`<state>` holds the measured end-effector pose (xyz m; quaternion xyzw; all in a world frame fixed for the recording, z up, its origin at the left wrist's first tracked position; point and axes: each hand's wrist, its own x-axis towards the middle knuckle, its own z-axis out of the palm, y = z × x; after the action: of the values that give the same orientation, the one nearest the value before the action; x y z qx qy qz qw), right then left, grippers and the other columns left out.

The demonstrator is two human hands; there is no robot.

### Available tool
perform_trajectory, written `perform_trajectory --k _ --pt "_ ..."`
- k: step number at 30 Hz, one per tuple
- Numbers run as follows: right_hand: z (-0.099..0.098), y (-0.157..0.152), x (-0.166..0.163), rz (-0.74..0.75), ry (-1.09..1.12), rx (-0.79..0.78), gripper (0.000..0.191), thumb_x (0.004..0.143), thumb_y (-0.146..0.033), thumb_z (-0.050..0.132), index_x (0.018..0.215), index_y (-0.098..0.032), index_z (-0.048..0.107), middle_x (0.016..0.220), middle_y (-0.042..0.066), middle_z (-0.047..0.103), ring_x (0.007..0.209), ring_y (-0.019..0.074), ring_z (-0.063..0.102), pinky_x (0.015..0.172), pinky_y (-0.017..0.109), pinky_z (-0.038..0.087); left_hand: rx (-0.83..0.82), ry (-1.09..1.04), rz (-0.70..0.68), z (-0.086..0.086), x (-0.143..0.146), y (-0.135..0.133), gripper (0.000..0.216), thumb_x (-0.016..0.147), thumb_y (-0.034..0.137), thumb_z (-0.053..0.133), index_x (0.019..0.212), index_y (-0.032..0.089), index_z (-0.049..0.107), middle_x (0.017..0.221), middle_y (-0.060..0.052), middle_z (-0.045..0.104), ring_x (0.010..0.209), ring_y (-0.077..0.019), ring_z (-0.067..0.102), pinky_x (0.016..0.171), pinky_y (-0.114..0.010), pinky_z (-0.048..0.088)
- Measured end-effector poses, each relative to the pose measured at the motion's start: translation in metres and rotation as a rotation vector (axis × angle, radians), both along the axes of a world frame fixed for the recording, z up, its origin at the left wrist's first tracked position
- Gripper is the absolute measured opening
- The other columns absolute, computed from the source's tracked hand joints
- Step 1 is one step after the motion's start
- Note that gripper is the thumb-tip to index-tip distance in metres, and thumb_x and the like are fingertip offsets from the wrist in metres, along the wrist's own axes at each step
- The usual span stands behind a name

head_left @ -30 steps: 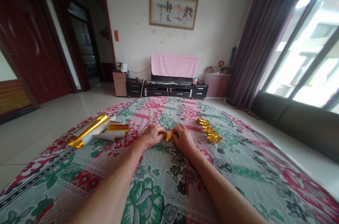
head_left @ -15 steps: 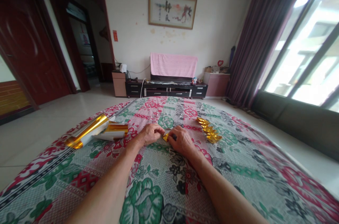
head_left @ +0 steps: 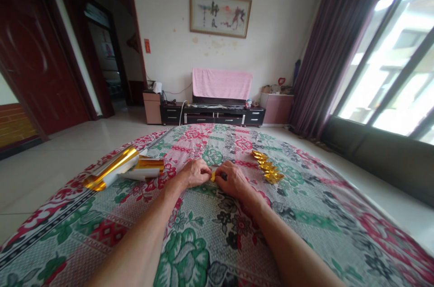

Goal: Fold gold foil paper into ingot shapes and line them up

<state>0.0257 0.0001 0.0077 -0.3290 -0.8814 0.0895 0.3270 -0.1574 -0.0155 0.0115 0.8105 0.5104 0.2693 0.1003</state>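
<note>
We recorded one view only, from our head, facing forward and down along both forearms; the left hand [head_left: 194,173] and right hand [head_left: 234,180] sat mid-frame, the room beyond them.

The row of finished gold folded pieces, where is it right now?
In the head view, the row of gold folded pieces lies on the floral cloth, just right of and beyond the right hand.

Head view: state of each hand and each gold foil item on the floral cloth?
Left hand: closed, pinching the small gold foil piece.
Right hand: closed, pinching the same piece from the other side.
Small gold foil piece: folded, mostly hidden between both hands.
Row of folded gold foil shapes: finished, lying in a line, untouched.
Gold foil sheets: loose, partly curled, lying flat.
Floral cloth: spread flat.
</note>
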Motion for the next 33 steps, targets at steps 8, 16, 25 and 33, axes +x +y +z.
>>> perform_trajectory --k 8,16,25,33 --pt "0.004 0.001 0.003 0.073 -0.006 -0.026 0.014 0.071 -0.011 0.054 0.071 -0.018 0.066 0.076 0.003 0.060 0.077 0.0141 0.055 0.072 0.024 0.042 -0.023 -0.009 -0.007 0.003 -0.001 -0.003 0.013 0.070 0.025 0.058 0.072 0.020 0.069 0.072 0.000 0.059 0.070 -0.0110 0.054 0.064 -0.019 0.040" --pt "0.003 0.008 0.008 0.170 -0.030 -0.042 0.015 0.069 -0.012 0.057 0.076 -0.020 0.068 0.078 0.001 0.061 0.084 0.0150 0.054 0.076 0.025 0.042 -0.024 -0.058 -0.012 -0.001 -0.002 -0.003 0.016 0.073 0.028 0.056 0.073 0.019 0.069 0.075 -0.001 0.060 0.071 -0.0111 0.054 0.066 -0.020 0.042" --pt "0.002 0.009 0.007 0.153 -0.052 -0.027 0.014 0.073 -0.015 0.058 0.079 -0.020 0.069 0.081 0.002 0.063 0.086 0.0155 0.054 0.077 0.026 0.041 -0.066 -0.065 -0.065 -0.002 -0.008 0.000 0.016 0.069 0.025 0.060 0.078 0.020 0.071 0.078 -0.001 0.060 0.073 -0.0115 0.055 0.068 -0.020 0.043" --pt "0.005 0.013 0.013 0.226 -0.123 -0.010 0.017 0.077 -0.019 0.058 0.088 -0.025 0.070 0.090 0.001 0.063 0.086 0.0136 0.056 0.079 0.024 0.041 -0.045 -0.063 -0.046 -0.004 -0.006 -0.001 0.017 0.071 0.019 0.056 0.076 0.019 0.072 0.080 -0.002 0.063 0.075 -0.0118 0.056 0.071 -0.020 0.043"
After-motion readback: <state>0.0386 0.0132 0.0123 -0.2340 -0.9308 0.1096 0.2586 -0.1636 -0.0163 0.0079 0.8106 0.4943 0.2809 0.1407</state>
